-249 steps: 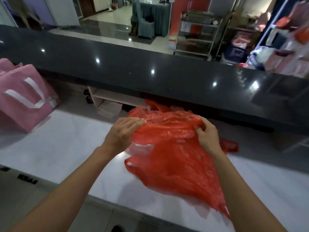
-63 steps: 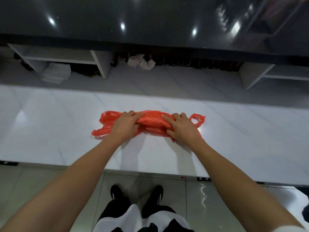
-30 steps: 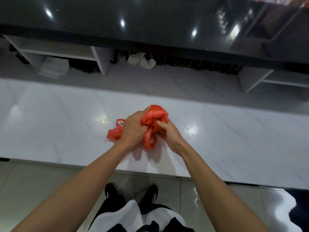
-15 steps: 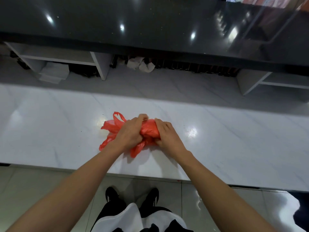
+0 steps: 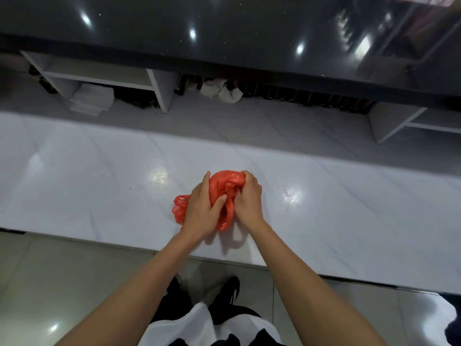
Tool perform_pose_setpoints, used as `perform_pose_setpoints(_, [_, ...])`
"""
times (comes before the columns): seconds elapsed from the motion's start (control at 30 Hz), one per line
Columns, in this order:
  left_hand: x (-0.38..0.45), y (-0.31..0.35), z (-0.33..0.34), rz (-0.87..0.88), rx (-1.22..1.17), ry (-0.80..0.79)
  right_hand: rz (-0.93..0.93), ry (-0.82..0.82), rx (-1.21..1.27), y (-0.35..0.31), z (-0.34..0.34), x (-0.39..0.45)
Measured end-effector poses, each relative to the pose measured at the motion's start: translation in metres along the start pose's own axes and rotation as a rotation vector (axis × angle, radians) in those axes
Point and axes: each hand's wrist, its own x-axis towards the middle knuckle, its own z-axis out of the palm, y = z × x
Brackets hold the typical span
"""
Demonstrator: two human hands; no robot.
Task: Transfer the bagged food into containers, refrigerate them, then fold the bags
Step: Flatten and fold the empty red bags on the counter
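Observation:
A red plastic bag (image 5: pixel 225 182) is bunched into a small wad on the white marble counter (image 5: pixel 99 191). My left hand (image 5: pixel 200 211) grips its left side, fingers curled over the plastic, and a loose loop of bag (image 5: pixel 180 208) sticks out to the left of that hand. My right hand (image 5: pixel 248 198) grips the right side, fingertips dug into the top of the wad. Both hands press the bag against the counter near its front edge. No food or containers are in view.
A raised black glossy countertop (image 5: pixel 224 28) runs along the back. Under it are white shelf dividers (image 5: pixel 162 91), a stack of white paper (image 5: pixel 92 101) and crumpled white cloth (image 5: pixel 222 89). Tiled floor and my feet (image 5: pixel 204 293) lie below the counter edge.
The bag went from a long flat roll to a tight wad. In the last half second both hands squeezed it smaller, and less plastic trails out at the left.

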Motion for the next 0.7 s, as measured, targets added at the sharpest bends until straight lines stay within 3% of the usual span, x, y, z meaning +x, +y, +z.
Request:
perform_pose_setpoints(0.17, [0.01, 0.033, -0.001, -0.163, -0.51, -0.007, 0.074, -0.03, 0.3, -0.029, -0.009, -0.012])
perform_pose_setpoints(0.27, [0.018, 0.048, -0.006, -0.147, -0.604, -0.097, 0.117, -0.042, 0.525, -0.038, -0.012, -0.022])
perform_pose_setpoints(0.33, [0.02, 0.052, -0.009, -0.08, -0.527, -0.17, 0.095, -0.052, 0.614, -0.04, -0.012, -0.027])
perform_pose_setpoints(0.53, [0.038, 0.045, -0.036, -0.015, -0.315, -0.047, -0.295, -0.277, -0.007, -0.009, -0.028, -0.034])
perform_pose_setpoints(0.6, [0.039, 0.04, -0.041, 0.033, -0.237, -0.09, -0.38, -0.238, -0.226, 0.0, -0.041, -0.032])
perform_pose_setpoints(0.7, [0.035, 0.039, -0.036, 0.073, -0.216, -0.21, -0.447, -0.298, -0.246, 0.001, -0.052, -0.022])
